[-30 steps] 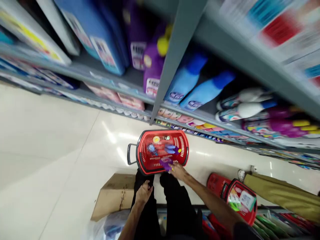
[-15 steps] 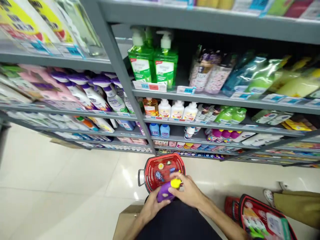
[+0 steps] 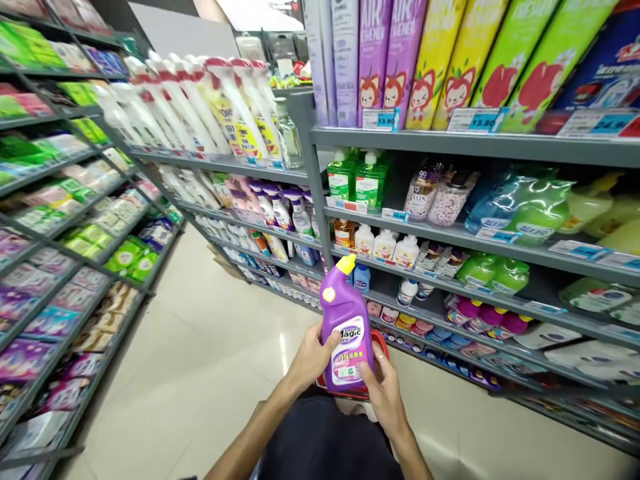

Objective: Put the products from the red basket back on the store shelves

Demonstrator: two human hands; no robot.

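Note:
I hold a purple bottle [image 3: 346,327] with a yellow cap upright in front of me, its label facing me. My left hand [image 3: 311,357] grips its left side with the thumb across the front. My right hand [image 3: 384,390] wraps its lower right side, fingers closed on it. Just behind the bottle, a red basket [image 3: 382,344] on the floor is mostly hidden; only a strip of its rim shows.
Grey shelving [image 3: 450,143] on the right carries green soap bottles [image 3: 356,179], white bottles and refill pouches. A second shelf run [image 3: 60,253] lines the left side. A pale tiled aisle floor [image 3: 210,360] runs between them.
I have lifted the purple bottle out of the red basket and raised it upright with both hands. My view has swung up from the floor to the aisle.

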